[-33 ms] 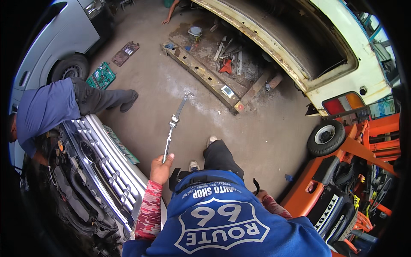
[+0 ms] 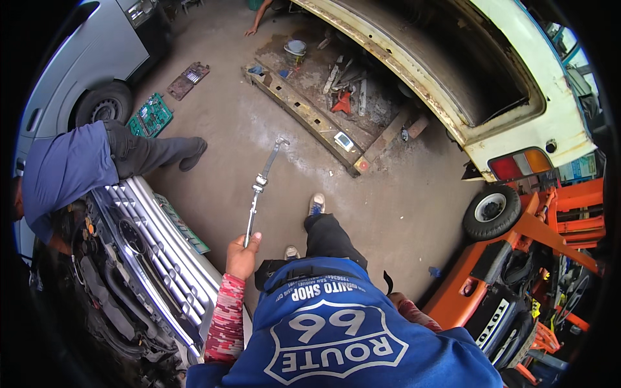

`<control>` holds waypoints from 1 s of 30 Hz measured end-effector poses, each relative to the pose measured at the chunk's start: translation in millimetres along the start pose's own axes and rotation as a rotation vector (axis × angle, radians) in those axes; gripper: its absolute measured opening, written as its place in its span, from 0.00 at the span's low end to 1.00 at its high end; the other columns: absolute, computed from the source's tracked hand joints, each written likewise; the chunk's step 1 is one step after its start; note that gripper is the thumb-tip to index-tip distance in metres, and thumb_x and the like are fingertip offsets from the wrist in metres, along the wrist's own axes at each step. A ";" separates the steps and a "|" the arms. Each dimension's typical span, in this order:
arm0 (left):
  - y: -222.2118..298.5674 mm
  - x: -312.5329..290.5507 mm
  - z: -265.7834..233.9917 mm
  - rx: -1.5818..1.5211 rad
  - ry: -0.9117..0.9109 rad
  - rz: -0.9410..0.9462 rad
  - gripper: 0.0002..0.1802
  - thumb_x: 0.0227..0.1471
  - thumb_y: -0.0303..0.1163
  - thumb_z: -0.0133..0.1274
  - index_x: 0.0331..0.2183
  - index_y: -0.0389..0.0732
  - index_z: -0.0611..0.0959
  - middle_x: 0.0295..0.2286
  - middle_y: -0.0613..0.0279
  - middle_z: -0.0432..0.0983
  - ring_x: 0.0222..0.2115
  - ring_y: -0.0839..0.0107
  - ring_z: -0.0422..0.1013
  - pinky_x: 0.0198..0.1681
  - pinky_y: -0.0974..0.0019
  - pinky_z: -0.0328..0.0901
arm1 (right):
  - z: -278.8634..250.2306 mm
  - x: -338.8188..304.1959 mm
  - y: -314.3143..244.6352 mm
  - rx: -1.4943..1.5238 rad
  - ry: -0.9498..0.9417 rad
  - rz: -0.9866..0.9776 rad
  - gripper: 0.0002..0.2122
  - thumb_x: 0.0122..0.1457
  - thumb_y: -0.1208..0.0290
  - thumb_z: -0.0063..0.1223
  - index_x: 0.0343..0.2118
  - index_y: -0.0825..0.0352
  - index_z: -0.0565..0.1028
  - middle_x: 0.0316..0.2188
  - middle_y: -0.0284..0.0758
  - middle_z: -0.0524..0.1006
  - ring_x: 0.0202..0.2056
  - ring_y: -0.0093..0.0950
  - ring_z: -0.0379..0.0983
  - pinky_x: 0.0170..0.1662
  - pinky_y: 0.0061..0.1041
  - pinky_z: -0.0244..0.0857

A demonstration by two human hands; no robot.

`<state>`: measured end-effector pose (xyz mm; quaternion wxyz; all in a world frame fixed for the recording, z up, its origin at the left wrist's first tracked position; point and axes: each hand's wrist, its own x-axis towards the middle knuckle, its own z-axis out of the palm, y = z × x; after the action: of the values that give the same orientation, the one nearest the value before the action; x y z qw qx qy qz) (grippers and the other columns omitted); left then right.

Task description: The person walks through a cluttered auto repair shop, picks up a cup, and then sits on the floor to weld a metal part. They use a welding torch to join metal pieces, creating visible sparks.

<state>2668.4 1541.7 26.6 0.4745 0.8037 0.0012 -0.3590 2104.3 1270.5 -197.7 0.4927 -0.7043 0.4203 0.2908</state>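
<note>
My left hand [image 2: 242,255] is shut around the lower end of a long chrome ratchet wrench [image 2: 262,184], which points up and away over the concrete floor. Its far tip [image 2: 281,141] hangs in the air and touches nothing. A red patterned sleeve covers my left forearm. My right hand is hidden behind my blue shirt; only a bit of patterned sleeve [image 2: 414,313] shows. My shoe [image 2: 315,204] stands on the floor just right of the wrench.
A person in a blue shirt [image 2: 65,168] leans over the open engine bay of a silver car with a chrome grille [image 2: 149,246] at my left. A green socket case [image 2: 150,116], a rusty beam [image 2: 304,116], a white van [image 2: 504,77] and an orange forklift [image 2: 517,258] surround the floor.
</note>
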 end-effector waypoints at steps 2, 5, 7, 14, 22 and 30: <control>15.1 54.0 10.4 -0.036 0.089 0.001 0.24 0.60 0.47 0.59 0.20 0.38 0.78 0.16 0.71 0.67 0.20 0.79 0.61 0.26 0.68 0.59 | -40.2 13.4 -1.4 -0.410 -0.085 -0.097 0.21 0.58 0.50 0.60 0.46 0.62 0.82 0.44 0.40 0.82 0.40 0.36 0.80 0.42 0.36 0.71; 41.2 124.2 31.1 -0.156 0.193 -0.027 0.22 0.62 0.44 0.57 0.21 0.42 0.75 0.15 0.73 0.65 0.14 0.81 0.59 0.18 0.71 0.55 | -161.0 92.6 -93.7 -0.246 -0.171 0.203 0.18 0.60 0.58 0.59 0.50 0.62 0.78 0.36 0.37 0.82 0.27 0.31 0.78 0.26 0.33 0.71; 63.8 165.4 33.8 -0.208 0.204 -0.125 0.23 0.62 0.45 0.57 0.20 0.43 0.74 0.15 0.72 0.65 0.14 0.81 0.59 0.18 0.71 0.55 | -240.5 173.1 -206.8 0.179 0.147 0.400 0.18 0.60 0.63 0.60 0.51 0.64 0.77 0.31 0.38 0.82 0.23 0.30 0.79 0.19 0.29 0.71; 135.3 270.6 33.2 -0.366 0.236 -0.207 0.24 0.62 0.45 0.57 0.19 0.45 0.71 0.14 0.74 0.63 0.13 0.82 0.57 0.16 0.72 0.52 | -462.9 342.9 -599.7 0.061 0.377 -0.332 0.20 0.62 0.66 0.58 0.55 0.67 0.73 0.33 0.29 0.78 0.32 0.20 0.77 0.33 0.24 0.69; 194.7 450.0 19.8 -0.442 0.220 -0.311 0.25 0.63 0.45 0.56 0.18 0.47 0.68 0.14 0.76 0.60 0.13 0.83 0.55 0.16 0.72 0.51 | -506.3 492.8 -707.6 -0.356 0.463 -0.042 0.21 0.57 0.62 0.64 0.49 0.69 0.78 0.44 0.43 0.82 0.48 0.36 0.78 0.54 0.32 0.69; 223.0 591.0 46.9 -0.490 0.190 -0.383 0.24 0.63 0.46 0.57 0.19 0.48 0.69 0.14 0.77 0.60 0.14 0.84 0.55 0.17 0.73 0.50 | -550.9 623.7 -733.2 -0.537 0.528 -0.056 0.22 0.52 0.60 0.63 0.49 0.64 0.79 0.47 0.50 0.78 0.51 0.46 0.75 0.56 0.39 0.68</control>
<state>3156.4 1183.2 -159.0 0.5756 0.6806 0.2829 -0.3542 3043.9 681.2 -191.6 0.1728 -0.8703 0.4224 0.1853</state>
